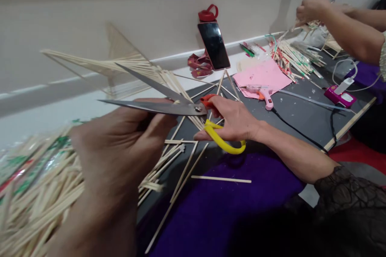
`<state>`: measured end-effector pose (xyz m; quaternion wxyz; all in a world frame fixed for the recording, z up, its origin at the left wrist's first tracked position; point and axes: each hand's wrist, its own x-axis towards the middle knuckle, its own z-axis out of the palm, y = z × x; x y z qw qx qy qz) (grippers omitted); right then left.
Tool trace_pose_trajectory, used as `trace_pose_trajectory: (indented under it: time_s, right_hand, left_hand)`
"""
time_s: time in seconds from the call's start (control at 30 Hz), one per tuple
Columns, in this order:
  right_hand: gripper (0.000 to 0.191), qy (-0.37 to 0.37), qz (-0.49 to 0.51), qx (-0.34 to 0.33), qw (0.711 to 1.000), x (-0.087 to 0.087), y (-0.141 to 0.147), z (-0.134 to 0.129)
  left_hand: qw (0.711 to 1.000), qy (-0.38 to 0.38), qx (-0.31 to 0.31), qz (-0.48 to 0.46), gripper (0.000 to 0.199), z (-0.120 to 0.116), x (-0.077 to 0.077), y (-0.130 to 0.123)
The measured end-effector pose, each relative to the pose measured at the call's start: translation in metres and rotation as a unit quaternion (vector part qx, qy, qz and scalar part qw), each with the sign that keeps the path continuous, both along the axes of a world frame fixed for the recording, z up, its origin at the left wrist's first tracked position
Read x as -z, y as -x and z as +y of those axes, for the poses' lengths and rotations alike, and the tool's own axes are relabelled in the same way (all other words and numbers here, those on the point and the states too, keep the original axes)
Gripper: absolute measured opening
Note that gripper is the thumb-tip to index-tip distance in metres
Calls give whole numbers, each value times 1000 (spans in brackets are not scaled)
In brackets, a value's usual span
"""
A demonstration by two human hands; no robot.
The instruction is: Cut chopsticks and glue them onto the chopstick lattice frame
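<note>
My right hand (233, 118) grips a pair of scissors (169, 108) by its handles, one loop yellow and one orange-red. The blades are spread and point left, passing across the top of my left hand (126, 140). That left hand is closed in a pinch; what its fingers hold is hidden behind the blades and knuckles. Right behind the blades fans a framework of thin wooden sticks (132, 64), part of it blurred. Loose sticks (221, 179) lie on the dark tabletop and the purple cloth (211, 217) below my hands.
A heap of wrapped chopsticks (39, 192) fills the lower left. A phone (214, 46) leans by the wall. Further right are a pink glue gun (262, 92), pink paper (268, 74), more sticks (298, 60) and a purple power adapter (340, 96). A co-worker's hands (313, 12) are busy at upper right.
</note>
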<state>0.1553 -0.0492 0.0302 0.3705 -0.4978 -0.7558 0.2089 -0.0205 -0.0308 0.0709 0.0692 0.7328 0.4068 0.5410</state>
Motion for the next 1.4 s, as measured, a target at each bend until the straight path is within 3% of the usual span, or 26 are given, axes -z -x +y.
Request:
trace_pose_trajectory:
  time_s: [0.1,0.3,0.43,0.67,0.83,1.1,1.4]
  right_hand:
    - [66,17,4,4,1000,3,-3,-1]
    - [58,11,-3,13,1000,7,-2,-2]
    - [58,25,-12,16,999,7,-2,-2]
    - [55,24,-1,3,1000,6,-6,-3]
    - [63,31,-3,5,999,5,-5,-2]
    - [48,24,-17,37,999,5,-6,-8]
    - [43,-9,-38,46,998,5,-7,-9]
  left_hand:
    - [998,-16,16,51,15,2,3,2]
    - [997,-24,19,71,13,7,10,6]
    - [996,-25,26,86,13,6,7,5]
    - [995,-20,29,91,16,3,1,1]
    - [995,-9,50,82,18,2,1,0]
    - [992,53,85,76,15,-2,3,1]
    - [987,55,130,81,13,0,7,4]
